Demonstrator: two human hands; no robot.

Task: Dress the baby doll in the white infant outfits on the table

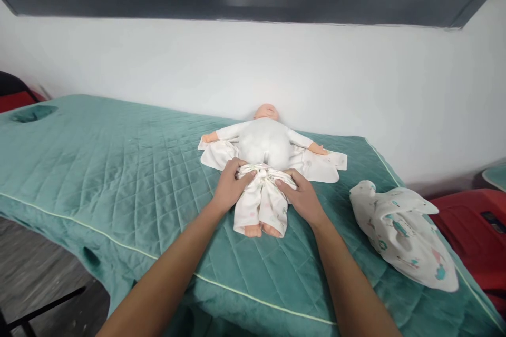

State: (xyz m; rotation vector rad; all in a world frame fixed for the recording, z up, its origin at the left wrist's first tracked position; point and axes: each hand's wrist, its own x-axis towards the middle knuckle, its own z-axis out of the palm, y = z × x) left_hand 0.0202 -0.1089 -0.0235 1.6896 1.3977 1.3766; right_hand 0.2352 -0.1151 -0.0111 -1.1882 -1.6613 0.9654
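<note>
On its back lies a baby doll with a white cloth body, its head near the wall and its feet toward me. Printed white baby pants cover its legs, and the toes stick out of the cuffs. My left hand grips the waistband on the left side, thumb on top. At the right side of the waistband, my right hand is closed on the fabric in the same way. An opened baby shirt is spread beneath the doll's torso and arms.
A green quilted cover lies over the bed, with a face hole at the far left. A bundled printed cloth rests at the right edge. Beyond it stands a red plastic object. A white wall borders the back.
</note>
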